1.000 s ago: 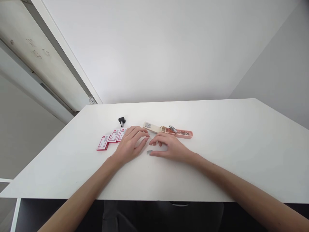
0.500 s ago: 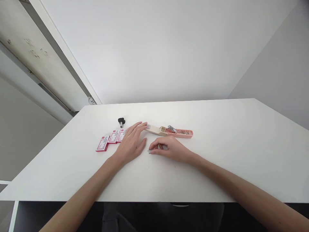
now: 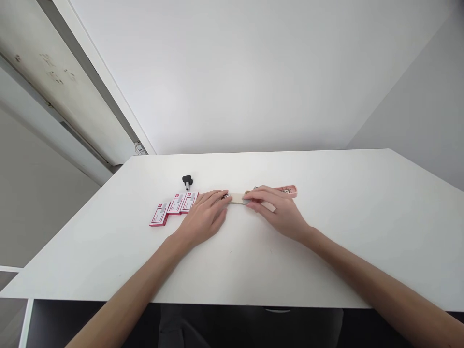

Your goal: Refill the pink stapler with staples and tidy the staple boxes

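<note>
A stapler point(image 3: 237, 198) lies opened out flat on the white table point(image 3: 362, 227), its cream arm to the left and its pink base point(image 3: 291, 190) to the right. My left hand point(image 3: 205, 217) rests on the table with its fingertips gripping the cream end. My right hand point(image 3: 281, 210) is over the stapler's middle, thumb and fingers pinched on a small grey strip of staples point(image 3: 248, 201) held right at the stapler's tray. Most of the tray is hidden under that hand.
Three red-and-white staple boxes point(image 3: 176, 204) lie in a row left of my left hand. A small black object point(image 3: 187, 181) stands behind them. White walls rise behind the table and to the right, and a door frame stands at the left.
My right hand picked the grey staple strip off the table and carried it back to the stapler. My left hand slid forward and took the cream end. The view shifted slightly.
</note>
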Available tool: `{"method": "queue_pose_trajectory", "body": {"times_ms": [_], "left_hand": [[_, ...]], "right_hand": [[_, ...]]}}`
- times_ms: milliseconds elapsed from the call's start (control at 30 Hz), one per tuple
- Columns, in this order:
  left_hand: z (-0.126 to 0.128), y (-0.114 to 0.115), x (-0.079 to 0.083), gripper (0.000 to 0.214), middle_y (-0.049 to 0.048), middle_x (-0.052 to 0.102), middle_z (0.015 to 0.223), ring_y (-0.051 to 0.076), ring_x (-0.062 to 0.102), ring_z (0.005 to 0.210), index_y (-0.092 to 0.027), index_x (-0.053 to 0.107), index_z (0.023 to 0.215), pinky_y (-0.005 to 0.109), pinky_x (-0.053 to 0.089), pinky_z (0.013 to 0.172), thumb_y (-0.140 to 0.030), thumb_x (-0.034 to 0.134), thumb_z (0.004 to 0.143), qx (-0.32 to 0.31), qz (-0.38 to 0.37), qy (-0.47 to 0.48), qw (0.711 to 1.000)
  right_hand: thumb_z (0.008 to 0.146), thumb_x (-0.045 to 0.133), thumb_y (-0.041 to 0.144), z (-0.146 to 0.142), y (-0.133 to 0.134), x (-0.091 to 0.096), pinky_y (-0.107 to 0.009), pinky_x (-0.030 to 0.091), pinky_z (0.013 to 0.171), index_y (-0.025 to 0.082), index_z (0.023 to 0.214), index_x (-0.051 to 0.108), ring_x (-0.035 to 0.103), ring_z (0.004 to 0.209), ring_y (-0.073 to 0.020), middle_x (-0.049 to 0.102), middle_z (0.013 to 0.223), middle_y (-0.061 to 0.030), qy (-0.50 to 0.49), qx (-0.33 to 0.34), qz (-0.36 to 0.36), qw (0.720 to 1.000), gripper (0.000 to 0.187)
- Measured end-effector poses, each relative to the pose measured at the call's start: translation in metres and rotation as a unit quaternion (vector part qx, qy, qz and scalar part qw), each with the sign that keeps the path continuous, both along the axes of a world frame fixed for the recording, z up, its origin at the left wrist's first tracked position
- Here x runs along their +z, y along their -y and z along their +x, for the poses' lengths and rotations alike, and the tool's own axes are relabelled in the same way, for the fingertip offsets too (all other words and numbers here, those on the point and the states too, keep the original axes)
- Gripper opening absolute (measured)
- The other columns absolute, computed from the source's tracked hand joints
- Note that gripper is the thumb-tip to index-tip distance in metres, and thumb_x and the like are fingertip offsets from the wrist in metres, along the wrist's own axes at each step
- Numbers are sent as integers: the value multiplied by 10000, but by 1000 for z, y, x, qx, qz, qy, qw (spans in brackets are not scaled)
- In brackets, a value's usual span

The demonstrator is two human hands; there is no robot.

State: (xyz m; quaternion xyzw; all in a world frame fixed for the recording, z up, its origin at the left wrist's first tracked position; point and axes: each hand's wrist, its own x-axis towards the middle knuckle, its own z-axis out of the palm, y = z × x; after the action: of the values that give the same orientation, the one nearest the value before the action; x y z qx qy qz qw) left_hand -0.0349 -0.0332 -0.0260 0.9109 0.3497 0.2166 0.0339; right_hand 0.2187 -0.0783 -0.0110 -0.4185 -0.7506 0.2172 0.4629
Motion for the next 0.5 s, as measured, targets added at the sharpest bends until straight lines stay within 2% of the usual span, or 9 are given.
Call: {"method": "queue_pose_trajectory", "body": {"times_ms": [100,267,333,500], "left_hand": [[0,0,-2,429,69,605,1506,290,532,1411,-277,591,1445,548,475,1134,-227,462,1038,-5,2,3,1000],[0,1,0,428,70,616,1497,297,538,1404,-268,604,1430,555,478,1121,-210,453,1034,4,9,-8,1000],[0,2,1,414,70,625,1486,298,547,1389,-259,620,1405,555,482,1109,-204,446,1034,9,11,-15,1000],[1,3,3,407,89,638,1463,297,559,1362,-240,629,1383,547,490,1097,-183,441,1026,9,16,-12,1000]], "right_hand": [[1072,525,353,10,-4,3,-373,567,784,281,1101,767,716,842,-209,762,1055,-80,53,-79,85,992,255],[1071,511,306,32,-21,2,-414,569,811,268,1101,740,697,928,-250,759,1012,-88,111,-135,173,969,234],[1067,521,272,39,-26,0,-421,551,833,264,1094,725,694,937,-250,765,1016,-85,140,-139,190,962,206],[1072,509,227,47,-31,-3,-446,505,964,273,1118,692,715,1000,-238,781,1097,-65,183,-96,189,960,195]]}}
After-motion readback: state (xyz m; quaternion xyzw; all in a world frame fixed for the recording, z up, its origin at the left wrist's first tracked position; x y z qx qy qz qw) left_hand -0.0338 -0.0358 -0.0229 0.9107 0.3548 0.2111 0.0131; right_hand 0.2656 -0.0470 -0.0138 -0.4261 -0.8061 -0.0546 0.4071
